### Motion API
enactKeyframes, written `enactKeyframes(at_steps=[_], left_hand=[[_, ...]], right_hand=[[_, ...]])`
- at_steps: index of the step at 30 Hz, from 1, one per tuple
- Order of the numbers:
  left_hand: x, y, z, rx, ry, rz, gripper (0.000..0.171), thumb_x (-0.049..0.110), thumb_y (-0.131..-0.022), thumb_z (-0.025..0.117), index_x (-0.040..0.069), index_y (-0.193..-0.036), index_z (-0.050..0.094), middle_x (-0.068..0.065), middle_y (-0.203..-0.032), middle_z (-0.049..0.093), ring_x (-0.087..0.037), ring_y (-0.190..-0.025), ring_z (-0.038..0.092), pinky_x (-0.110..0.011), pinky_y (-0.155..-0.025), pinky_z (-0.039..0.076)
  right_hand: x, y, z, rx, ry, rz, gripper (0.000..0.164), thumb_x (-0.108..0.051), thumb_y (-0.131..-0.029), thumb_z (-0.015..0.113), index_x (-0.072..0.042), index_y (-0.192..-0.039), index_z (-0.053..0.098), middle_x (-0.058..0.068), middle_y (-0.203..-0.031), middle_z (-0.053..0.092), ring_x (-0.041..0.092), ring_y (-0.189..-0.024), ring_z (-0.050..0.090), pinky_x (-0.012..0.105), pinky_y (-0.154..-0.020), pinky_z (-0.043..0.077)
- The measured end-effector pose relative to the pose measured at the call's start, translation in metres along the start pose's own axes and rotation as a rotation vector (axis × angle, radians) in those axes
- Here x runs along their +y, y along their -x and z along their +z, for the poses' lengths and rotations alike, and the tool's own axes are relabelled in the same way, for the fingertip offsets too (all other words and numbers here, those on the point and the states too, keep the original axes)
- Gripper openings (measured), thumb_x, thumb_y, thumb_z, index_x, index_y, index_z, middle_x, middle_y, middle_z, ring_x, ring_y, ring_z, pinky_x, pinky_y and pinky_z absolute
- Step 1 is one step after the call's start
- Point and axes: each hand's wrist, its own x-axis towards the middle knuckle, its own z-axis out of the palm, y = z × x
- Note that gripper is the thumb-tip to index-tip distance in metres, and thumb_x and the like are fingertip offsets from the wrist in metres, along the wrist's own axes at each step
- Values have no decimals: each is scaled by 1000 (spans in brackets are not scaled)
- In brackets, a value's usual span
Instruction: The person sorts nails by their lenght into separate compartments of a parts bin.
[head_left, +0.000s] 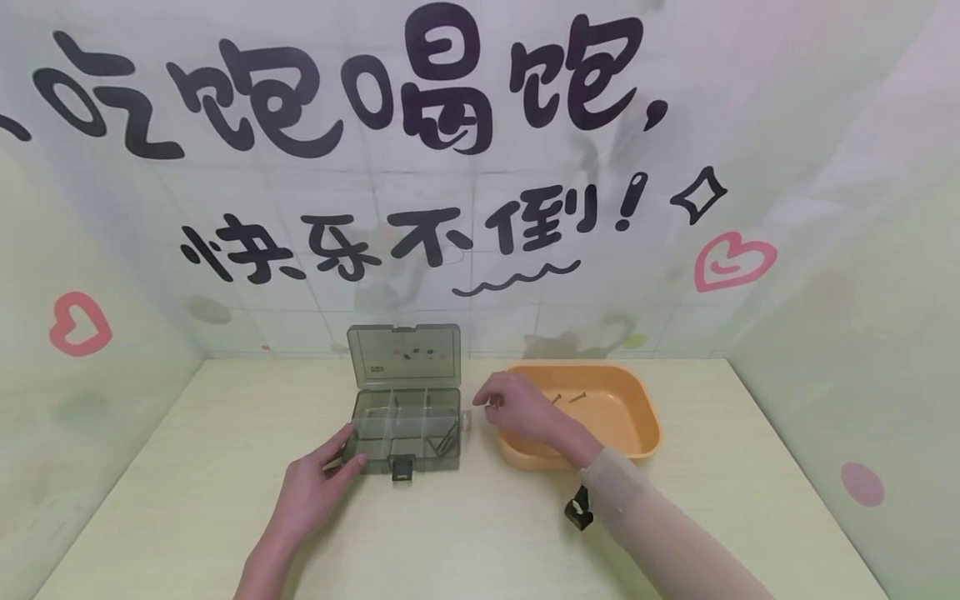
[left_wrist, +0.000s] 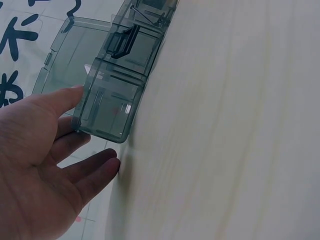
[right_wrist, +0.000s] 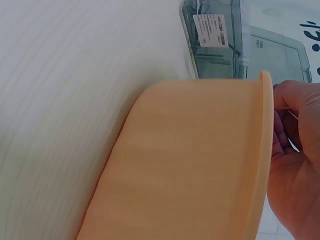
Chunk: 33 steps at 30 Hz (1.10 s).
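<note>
A translucent grey compartment box [head_left: 407, 423] stands on the table with its lid [head_left: 405, 357] raised toward the wall. Several screws [head_left: 442, 440] lie in its front right compartment. My left hand [head_left: 318, 479] pinches the box's left end; in the left wrist view the thumb [left_wrist: 67, 99] is at the rim, with the lower fingers spread off the box. My right hand [head_left: 517, 408] is over the left edge of an orange tray [head_left: 647, 421], fingers bent toward the box. The tray rim hides its fingertips in the right wrist view; I cannot tell whether they hold anything.
Two screws [head_left: 577, 398] show inside the tray. A black clip-like piece [head_left: 578, 508] is beside the right sleeve [head_left: 622, 492]. Behind the table rises a wall [head_left: 480, 321] with printed lettering, and side panels [head_left: 847, 400] flank the tabletop [head_left: 465, 533].
</note>
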Motion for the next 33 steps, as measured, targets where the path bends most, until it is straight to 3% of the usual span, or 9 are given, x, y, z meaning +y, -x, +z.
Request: enactKeyframes(at_steps=[7,11,14,18,24,29,33], left_hand=[[0,-1,1,3,5,6,59,23,-101,69,0,-151,48,-34,-144,49,-47,-116,64,-42,-93,58],[0,-1,1,9,3,14,59,23,-101,69,-1,-151,48,-34,-143,50,-47,-116,64,-42,-92,58],[0,-1,0,9,-5,9,58,23,-102,69,0,-151,48,-34,-143,50,-46,-116,64,-42,-93,58],[1,0,0,-1,-12,0,58,23,-102,68,0,-151,47,-34,-144,49,-46,-117,63,-42,-93,58],[0,2,-2,10,-11,7,58,22,-102,69,-1,-151,47,-35,-142,50,-47,-116,63,-43,-92,59],[0,1,-1,17,12,44,58,21,-101,70,-1,-150,48,-33,-144,50,-47,-116,63,-42,-92,58],[0,1,-1,17,10,40,58,22,-101,70,0,-150,49,-31,-144,50,-47,-115,64,-42,-92,59]], right_hand=[[23,10,-13,38,-53,48,23,7,-87,65,-2,-105,76,4,-100,72,18,-92,64,32,-84,58],[37,16,-21,66,-67,87,25,8,-86,65,-5,-106,76,7,-99,72,17,-86,62,31,-77,58],[48,21,-25,76,-105,129,25,7,-90,65,0,-112,74,12,-100,72,18,-86,62,29,-74,60],[59,29,-31,96,-118,178,24,4,-93,68,2,-116,73,15,-105,72,20,-91,64,32,-79,61],[68,40,-42,103,-88,232,28,-3,-95,68,3,-123,71,15,-116,72,26,-103,67,44,-92,60],[84,49,-49,118,-7,273,25,-3,-95,70,1,-119,73,11,-110,73,23,-95,65,42,-89,60],[94,54,-51,125,31,246,21,-1,-93,70,4,-113,74,13,-104,74,24,-92,66,43,-86,60]])
